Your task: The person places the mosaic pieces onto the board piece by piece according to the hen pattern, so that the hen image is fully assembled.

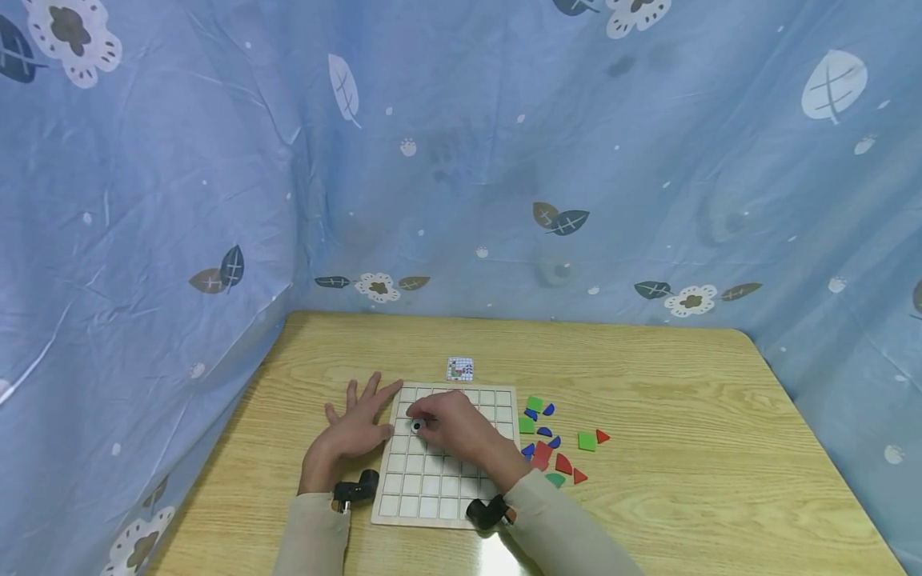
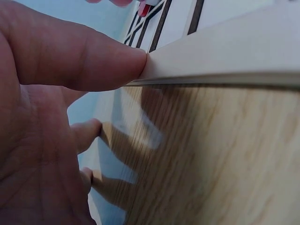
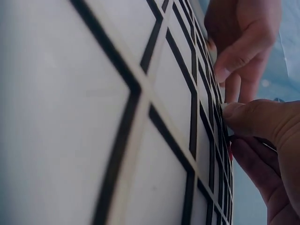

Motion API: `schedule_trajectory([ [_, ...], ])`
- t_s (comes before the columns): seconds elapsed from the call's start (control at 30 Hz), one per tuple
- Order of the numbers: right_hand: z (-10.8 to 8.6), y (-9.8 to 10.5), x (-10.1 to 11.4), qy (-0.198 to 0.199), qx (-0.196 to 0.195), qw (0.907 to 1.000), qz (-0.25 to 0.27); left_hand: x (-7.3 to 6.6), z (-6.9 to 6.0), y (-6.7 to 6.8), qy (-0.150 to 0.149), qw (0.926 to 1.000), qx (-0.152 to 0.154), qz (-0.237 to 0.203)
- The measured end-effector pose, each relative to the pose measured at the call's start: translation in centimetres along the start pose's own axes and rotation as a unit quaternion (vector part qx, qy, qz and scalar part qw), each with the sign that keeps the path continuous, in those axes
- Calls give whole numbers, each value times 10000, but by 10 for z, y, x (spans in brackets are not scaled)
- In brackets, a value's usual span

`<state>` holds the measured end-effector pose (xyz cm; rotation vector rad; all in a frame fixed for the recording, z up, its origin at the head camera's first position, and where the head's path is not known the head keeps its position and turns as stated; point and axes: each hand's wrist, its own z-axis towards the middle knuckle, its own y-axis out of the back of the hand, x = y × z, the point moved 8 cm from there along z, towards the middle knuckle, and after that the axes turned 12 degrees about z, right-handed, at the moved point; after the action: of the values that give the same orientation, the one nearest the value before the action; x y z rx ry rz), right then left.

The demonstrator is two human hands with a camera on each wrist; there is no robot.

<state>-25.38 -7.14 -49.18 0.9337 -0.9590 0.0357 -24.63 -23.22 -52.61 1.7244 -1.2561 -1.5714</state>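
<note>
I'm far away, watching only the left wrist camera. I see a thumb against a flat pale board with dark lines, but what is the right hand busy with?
Observer: The right hand pinches a small white piece with a black spot over the pale board of white squares.
Visitor: Oh, lovely! Are there any loose shapes off the board?
Observer: Yes, a flat green square piece and a flat red triangular piece lie next to each other, to the right of the board.
Visitor: And is there anything beyond its far edge?
Observer: A small white square card with a coloured picture lies there; its details are too small to make out.
</note>
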Motion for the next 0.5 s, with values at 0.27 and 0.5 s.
schedule_trajectory([
  [0.27, 1, -4, 3, -151, 98, 9989, -435, 0, 0, 1, 23, 10000, -1, 0],
  [0.5, 1, -5, 6, -10, -34, 9989, -459, 1, 2, 1, 40, 10000, -9, 8],
])
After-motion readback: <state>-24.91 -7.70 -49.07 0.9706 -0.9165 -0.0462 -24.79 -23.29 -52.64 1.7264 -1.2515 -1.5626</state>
